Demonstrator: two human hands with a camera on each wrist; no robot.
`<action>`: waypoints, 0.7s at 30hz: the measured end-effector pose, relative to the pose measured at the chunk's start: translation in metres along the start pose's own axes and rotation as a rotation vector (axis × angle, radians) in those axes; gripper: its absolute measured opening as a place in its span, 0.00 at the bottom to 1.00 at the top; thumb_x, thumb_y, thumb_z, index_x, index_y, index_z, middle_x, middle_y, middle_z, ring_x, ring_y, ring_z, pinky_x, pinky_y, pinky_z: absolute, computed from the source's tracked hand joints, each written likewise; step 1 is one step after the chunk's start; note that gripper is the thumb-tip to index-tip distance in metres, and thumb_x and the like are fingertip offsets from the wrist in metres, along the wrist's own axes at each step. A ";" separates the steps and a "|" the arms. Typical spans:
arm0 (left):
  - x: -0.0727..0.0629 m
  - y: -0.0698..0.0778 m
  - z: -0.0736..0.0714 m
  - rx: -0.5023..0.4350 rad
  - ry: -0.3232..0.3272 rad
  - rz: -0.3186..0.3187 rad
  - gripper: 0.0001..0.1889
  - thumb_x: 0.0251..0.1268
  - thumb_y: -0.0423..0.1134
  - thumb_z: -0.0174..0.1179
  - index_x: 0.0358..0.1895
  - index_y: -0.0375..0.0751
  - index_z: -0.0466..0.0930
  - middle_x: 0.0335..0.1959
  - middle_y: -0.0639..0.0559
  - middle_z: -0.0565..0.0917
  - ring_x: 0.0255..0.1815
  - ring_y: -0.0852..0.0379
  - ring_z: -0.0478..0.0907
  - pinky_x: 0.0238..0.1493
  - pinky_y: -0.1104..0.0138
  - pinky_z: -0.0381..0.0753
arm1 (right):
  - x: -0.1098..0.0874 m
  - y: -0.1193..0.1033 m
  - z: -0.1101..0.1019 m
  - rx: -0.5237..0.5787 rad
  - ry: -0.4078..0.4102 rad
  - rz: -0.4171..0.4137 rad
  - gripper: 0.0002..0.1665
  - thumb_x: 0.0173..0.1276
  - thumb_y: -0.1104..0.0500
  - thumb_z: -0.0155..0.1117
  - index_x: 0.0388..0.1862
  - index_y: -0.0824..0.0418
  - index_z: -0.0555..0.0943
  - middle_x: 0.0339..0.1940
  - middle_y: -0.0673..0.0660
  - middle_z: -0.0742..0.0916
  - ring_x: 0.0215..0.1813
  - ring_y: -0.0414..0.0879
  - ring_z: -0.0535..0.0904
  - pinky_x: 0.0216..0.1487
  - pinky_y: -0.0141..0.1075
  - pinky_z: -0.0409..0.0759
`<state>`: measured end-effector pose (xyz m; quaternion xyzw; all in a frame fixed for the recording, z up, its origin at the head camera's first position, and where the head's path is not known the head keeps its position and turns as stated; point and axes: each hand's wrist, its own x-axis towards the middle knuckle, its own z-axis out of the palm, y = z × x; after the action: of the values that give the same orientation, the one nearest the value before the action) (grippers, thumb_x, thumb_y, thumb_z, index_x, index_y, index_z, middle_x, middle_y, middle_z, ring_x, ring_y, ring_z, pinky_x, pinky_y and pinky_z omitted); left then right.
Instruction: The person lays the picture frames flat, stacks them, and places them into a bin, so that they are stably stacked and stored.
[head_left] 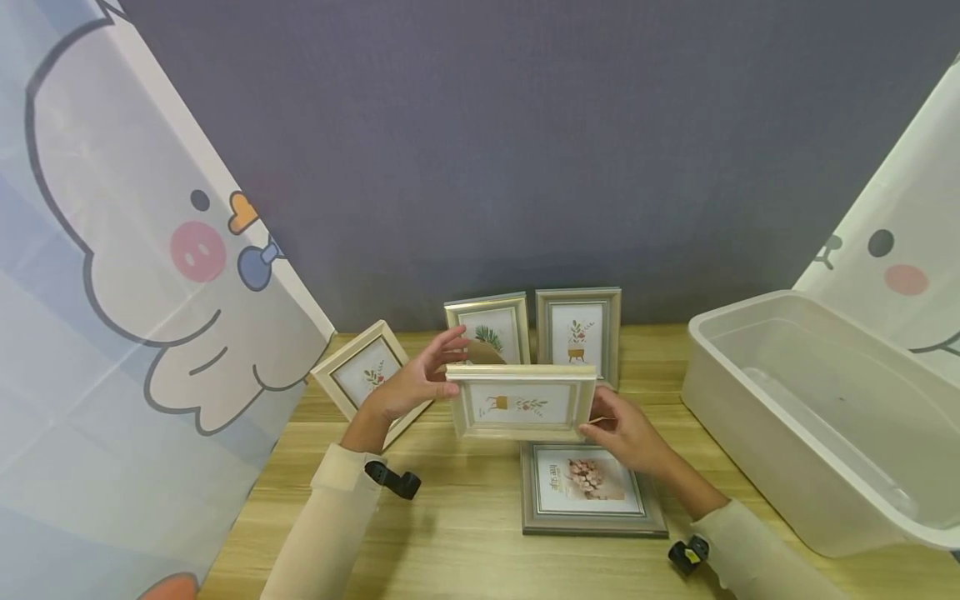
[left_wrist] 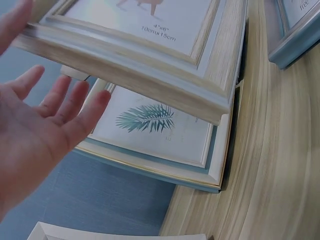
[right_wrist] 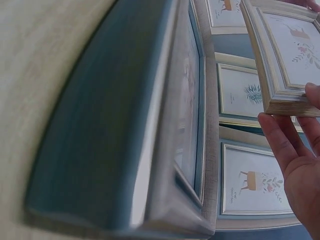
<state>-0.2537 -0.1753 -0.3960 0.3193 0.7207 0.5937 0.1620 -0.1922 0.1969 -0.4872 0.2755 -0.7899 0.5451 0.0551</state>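
A cream picture frame [head_left: 522,403] with a plant print is held up sideways above the table, tilted. My right hand [head_left: 626,429] grips its right end, thumb on the front and fingers behind, as the right wrist view shows. At its left end is my left hand [head_left: 415,377], the thumb by the edge. In the left wrist view, that hand's fingers [left_wrist: 75,107] are spread and do not wrap around the frame; whether the thumb touches is unclear. Behind it stands a gold-edged frame [head_left: 517,321] with a palm-leaf print, partly hidden.
A grey-brown frame [head_left: 615,333] stands against the dark back panel. At left leans another cream frame [head_left: 347,367]. A larger grey frame [head_left: 588,527] with a flower picture lies below the held one. A beige plastic bin [head_left: 765,433] occupies the right side of the wooden table [head_left: 465,542].
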 end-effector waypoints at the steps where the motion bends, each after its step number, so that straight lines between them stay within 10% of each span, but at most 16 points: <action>1: 0.000 0.001 0.001 0.014 0.025 -0.011 0.55 0.62 0.49 0.73 0.83 0.44 0.44 0.79 0.35 0.58 0.78 0.31 0.57 0.74 0.36 0.60 | 0.000 0.000 0.000 0.001 -0.001 0.001 0.27 0.65 0.75 0.67 0.62 0.74 0.72 0.44 0.70 0.87 0.43 0.34 0.85 0.43 0.33 0.88; 9: 0.002 0.001 0.005 0.092 0.167 -0.068 0.41 0.65 0.36 0.70 0.78 0.39 0.60 0.69 0.35 0.70 0.61 0.47 0.73 0.57 0.62 0.79 | -0.001 0.004 -0.001 0.010 -0.003 0.007 0.27 0.65 0.77 0.66 0.63 0.74 0.71 0.43 0.70 0.88 0.42 0.33 0.85 0.41 0.33 0.89; 21: 0.003 0.001 0.010 0.172 0.247 -0.075 0.28 0.66 0.34 0.69 0.68 0.39 0.75 0.52 0.44 0.79 0.50 0.54 0.77 0.46 0.69 0.83 | -0.002 0.002 -0.003 0.004 0.011 0.051 0.29 0.66 0.72 0.68 0.65 0.73 0.71 0.46 0.72 0.87 0.43 0.42 0.88 0.43 0.32 0.88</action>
<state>-0.2496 -0.1657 -0.3975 0.2292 0.7948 0.5581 0.0662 -0.1917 0.2007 -0.4885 0.2525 -0.7953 0.5493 0.0449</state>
